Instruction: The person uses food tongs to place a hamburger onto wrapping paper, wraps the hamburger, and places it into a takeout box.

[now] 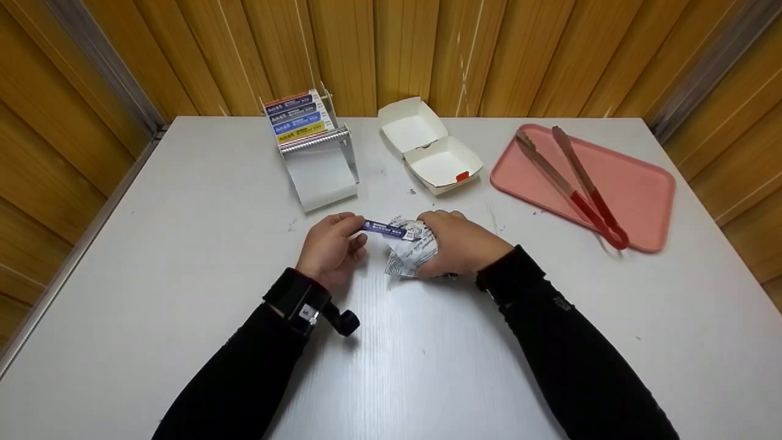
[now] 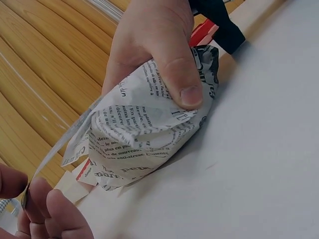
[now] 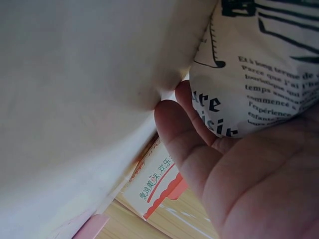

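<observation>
A small parcel wrapped in newsprint-patterned paper (image 1: 410, 256) rests on the table, and my right hand (image 1: 463, 244) grips it from the right. In the left wrist view the thumb lies over the parcel's top, and the wrapper (image 2: 134, 144) is creased and folded at its end. My left hand (image 1: 328, 249) pinches one end of a purple sticker label (image 1: 385, 230) between thumb and forefinger. The label's other end lies against the parcel's upper side. In the right wrist view the printed wrapper (image 3: 269, 89) sits against the palm; what is inside it is hidden.
Behind the left hand stands a label dispenser (image 1: 317, 146) with several coloured label rolls. An open white paper box (image 1: 421, 131) is at the back middle. Red-handled tongs (image 1: 595, 214) lie on a pink tray (image 1: 641, 195) at the right. A wood-patterned wall (image 1: 403, 55) borders the table's far edge.
</observation>
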A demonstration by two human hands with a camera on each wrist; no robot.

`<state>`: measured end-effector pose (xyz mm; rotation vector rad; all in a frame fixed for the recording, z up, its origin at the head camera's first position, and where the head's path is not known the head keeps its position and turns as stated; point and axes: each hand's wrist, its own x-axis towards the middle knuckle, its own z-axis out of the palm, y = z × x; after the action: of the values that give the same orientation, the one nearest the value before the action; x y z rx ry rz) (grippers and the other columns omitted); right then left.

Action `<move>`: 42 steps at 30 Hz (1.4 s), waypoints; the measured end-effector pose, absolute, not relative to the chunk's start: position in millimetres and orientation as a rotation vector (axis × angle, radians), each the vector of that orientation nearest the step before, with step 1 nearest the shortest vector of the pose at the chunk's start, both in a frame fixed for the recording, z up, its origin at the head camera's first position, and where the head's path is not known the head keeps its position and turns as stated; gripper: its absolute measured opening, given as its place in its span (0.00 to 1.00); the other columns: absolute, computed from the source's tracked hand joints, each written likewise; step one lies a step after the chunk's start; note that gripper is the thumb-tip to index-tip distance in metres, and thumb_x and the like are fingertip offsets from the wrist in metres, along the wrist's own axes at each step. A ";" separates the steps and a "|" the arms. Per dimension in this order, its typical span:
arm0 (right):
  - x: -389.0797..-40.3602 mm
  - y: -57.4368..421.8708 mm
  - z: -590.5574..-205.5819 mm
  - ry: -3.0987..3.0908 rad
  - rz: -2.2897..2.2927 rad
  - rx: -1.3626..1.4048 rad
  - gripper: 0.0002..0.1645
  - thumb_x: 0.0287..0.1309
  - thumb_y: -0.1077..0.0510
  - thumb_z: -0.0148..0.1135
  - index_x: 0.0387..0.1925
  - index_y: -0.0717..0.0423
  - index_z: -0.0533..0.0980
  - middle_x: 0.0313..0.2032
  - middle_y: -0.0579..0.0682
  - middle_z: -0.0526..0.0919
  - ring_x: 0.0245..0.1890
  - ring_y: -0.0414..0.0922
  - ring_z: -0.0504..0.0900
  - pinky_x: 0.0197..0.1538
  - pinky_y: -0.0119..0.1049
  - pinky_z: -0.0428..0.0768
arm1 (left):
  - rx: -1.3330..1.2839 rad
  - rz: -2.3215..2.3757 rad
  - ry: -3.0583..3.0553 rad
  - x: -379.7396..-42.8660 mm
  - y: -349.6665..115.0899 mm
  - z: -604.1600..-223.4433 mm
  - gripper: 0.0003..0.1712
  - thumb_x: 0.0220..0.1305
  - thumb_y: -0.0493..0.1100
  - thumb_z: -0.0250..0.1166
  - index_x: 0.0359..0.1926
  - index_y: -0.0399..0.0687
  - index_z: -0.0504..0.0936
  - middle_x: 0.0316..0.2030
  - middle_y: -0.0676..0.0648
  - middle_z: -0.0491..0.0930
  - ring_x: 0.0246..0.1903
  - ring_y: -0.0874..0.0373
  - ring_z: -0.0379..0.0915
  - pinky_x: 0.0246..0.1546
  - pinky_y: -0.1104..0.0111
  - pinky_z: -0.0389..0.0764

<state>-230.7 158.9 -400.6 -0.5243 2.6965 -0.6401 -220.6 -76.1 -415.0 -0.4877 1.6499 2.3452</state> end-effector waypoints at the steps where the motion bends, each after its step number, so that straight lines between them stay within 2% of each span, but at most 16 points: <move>1: -230.8 158.9 -400.9 2.697 -0.639 -0.525 0.45 0.40 0.46 0.84 0.61 0.45 0.72 0.50 0.46 0.79 0.53 0.49 0.73 0.54 0.44 0.76 | -0.487 2.342 1.648 -220.5 -75.8 -414.7 0.14 0.74 0.38 0.63 0.57 0.41 0.74 0.49 0.47 0.76 0.30 0.63 0.76 0.28 0.74 0.78; 9: -230.9 158.9 -401.2 2.693 -0.656 -0.511 0.44 0.40 0.46 0.84 0.60 0.44 0.72 0.48 0.46 0.79 0.52 0.48 0.73 0.54 0.43 0.75 | -0.482 2.315 1.668 -218.9 -73.7 -414.6 0.15 0.73 0.38 0.64 0.57 0.41 0.74 0.49 0.47 0.77 0.30 0.63 0.78 0.29 0.74 0.80; 16: -231.0 159.3 -400.9 2.695 -0.653 -0.517 0.45 0.40 0.46 0.83 0.62 0.44 0.72 0.50 0.45 0.79 0.53 0.48 0.73 0.55 0.44 0.75 | -0.406 2.289 1.710 -215.7 -69.3 -415.2 0.28 0.72 0.36 0.66 0.68 0.34 0.69 0.51 0.45 0.75 0.32 0.62 0.76 0.31 0.72 0.80; 21: -230.8 159.5 -400.6 2.705 -0.632 -0.528 0.48 0.40 0.46 0.83 0.63 0.46 0.71 0.51 0.46 0.78 0.54 0.49 0.72 0.55 0.44 0.75 | -0.428 2.312 1.680 -215.0 -69.8 -414.7 0.27 0.72 0.36 0.64 0.68 0.34 0.69 0.51 0.45 0.75 0.31 0.62 0.76 0.30 0.73 0.80; 28: -231.0 159.0 -401.4 2.707 -0.610 -0.531 0.50 0.40 0.46 0.83 0.66 0.50 0.70 0.54 0.48 0.79 0.56 0.50 0.72 0.58 0.45 0.76 | -0.414 2.322 1.701 -223.8 -68.2 -412.1 0.23 0.74 0.37 0.64 0.65 0.38 0.71 0.51 0.47 0.75 0.34 0.62 0.76 0.33 0.73 0.79; 32: -230.6 158.4 -401.5 2.706 -0.616 -0.524 0.50 0.40 0.46 0.84 0.66 0.50 0.71 0.53 0.48 0.79 0.55 0.49 0.73 0.57 0.45 0.76 | -0.408 2.262 1.785 -229.9 -66.9 -415.0 0.25 0.72 0.37 0.65 0.66 0.36 0.71 0.52 0.46 0.77 0.34 0.60 0.76 0.35 0.71 0.79; 42: -230.9 157.9 -400.6 2.695 -0.619 -0.507 0.52 0.41 0.46 0.84 0.67 0.49 0.70 0.52 0.47 0.78 0.55 0.49 0.73 0.57 0.45 0.76 | -0.418 2.234 1.833 -235.7 -62.7 -420.7 0.28 0.69 0.36 0.67 0.67 0.34 0.71 0.51 0.44 0.76 0.29 0.61 0.74 0.24 0.73 0.75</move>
<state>-230.9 157.9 -400.6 -0.5071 2.6954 -0.6187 -235.7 -62.7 -420.7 -0.4185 1.8327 2.2337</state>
